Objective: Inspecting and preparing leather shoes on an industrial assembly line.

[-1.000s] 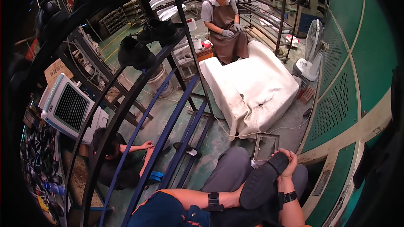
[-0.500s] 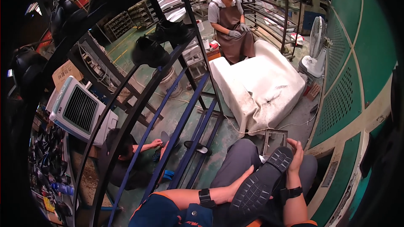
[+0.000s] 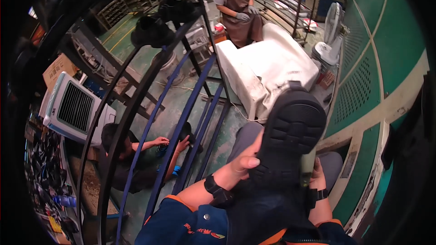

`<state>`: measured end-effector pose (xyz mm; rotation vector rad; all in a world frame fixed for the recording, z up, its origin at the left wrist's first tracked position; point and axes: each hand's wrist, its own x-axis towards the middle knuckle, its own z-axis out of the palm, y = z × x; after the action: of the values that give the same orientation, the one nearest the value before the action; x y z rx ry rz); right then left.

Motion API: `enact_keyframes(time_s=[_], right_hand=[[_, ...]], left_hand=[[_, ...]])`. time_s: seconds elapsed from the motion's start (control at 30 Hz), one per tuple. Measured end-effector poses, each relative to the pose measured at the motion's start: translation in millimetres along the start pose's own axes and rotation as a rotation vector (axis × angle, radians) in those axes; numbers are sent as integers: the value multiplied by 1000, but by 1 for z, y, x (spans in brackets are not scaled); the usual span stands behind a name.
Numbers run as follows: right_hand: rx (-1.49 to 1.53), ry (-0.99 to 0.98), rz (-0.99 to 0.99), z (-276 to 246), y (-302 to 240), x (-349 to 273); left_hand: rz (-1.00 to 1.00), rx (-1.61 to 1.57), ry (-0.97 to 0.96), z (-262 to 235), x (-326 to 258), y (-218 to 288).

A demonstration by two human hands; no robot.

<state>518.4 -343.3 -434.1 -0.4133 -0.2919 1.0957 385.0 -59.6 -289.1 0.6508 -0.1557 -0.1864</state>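
Held item: black rubber-soled shoe (image 3: 290, 140), sole turned up toward the camera, toe uppermost, held over the person's grey-trousered lap in the lower centre of the view.
Left hand: left hand (image 3: 247, 161) wraps the shoe's left edge, thumb laid on the sole rim, fingers closed on it; black wristwatch (image 3: 218, 190) on that wrist.
Right hand: right hand (image 3: 315, 177) sits behind the shoe's right edge, mostly hidden; whether its fingers are closed cannot be told.
Change from earlier frames: the shoe has risen and come closer to the camera, now covering the small framed panel seen beside it before; the sole fills far more of the view.
Edge ahead: white cloth-covered block (image 3: 268, 70) lies just beyond the shoe's toe; a seated person in a brown apron (image 3: 238, 4) works behind it.
Edge left: dark curved metal rack bars (image 3: 181, 122) with blue rails run close to the left elbow; a crouching person (image 3: 131, 154) handles another black shoe (image 3: 185, 132) on the floor beyond them.
Edge right: green perforated wall panel (image 3: 363, 86) and white floor fan (image 3: 329, 36).
Open room: green floor between rack and block.
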Motion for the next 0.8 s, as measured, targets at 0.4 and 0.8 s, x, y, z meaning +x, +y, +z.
enact_keyframes(time_s=[0.4, 0.8], right_hand=[[-202, 358, -19, 87, -21, 197], [180, 137, -4, 102, 35, 114]], left_hand=[[583, 761, 367, -22, -65, 36], [643, 2047, 279, 4, -33, 14]])
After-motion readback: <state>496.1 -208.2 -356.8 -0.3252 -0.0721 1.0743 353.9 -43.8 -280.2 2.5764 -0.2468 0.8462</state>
